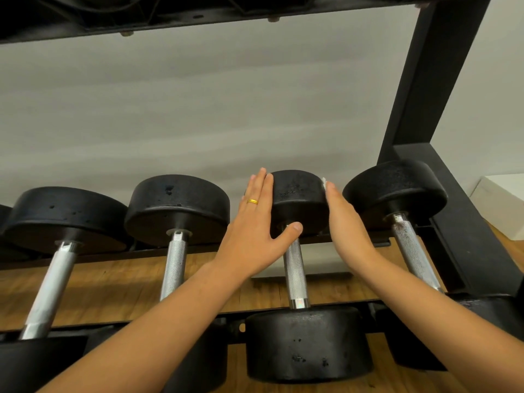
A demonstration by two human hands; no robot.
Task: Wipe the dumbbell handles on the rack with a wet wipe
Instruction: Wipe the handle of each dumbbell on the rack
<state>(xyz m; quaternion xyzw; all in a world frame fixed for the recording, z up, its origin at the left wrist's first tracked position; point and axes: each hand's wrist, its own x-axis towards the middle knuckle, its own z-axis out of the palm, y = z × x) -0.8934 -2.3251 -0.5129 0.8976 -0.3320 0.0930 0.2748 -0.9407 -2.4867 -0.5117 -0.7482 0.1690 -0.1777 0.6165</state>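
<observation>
From the head view, a low black rack (pixel 442 80) holds a row of black dumbbells lying front to back, each spanning the near and far rails with its steel grip bridging the gap. The person reaches both bare arms to the dumbbell (pixel 306 344) third from the left, whose knurled handle (pixel 295 270) runs straight away from them. The left hand (pixel 255 231) lies flat against the left side of that dumbbell's far head, fingers straight and together, thumb spread out to the right so its tip sits at the top of the handle just under the head; a gold ring (pixel 252 201) shows on one finger. The right hand (pixel 344 225) stands edge-on against the right side of the same head, fingers straight and open, not curled. The wet wipe (pixel 323 182) shows only as a small white scrap at those fingertips, between them and the head; I cannot tell how much of it lies behind the palm. The neighbouring dumbbell (pixel 178 205) on the left and the right dumbbell (pixel 397 188) sit close by, apart from the hands. Beneath the rack is a wooden floor (pixel 113 282), behind it a plain grey wall (pixel 198 109), overhead the underside of an upper shelf (pixel 141 15), and far right a white box (pixel 504 205).
</observation>
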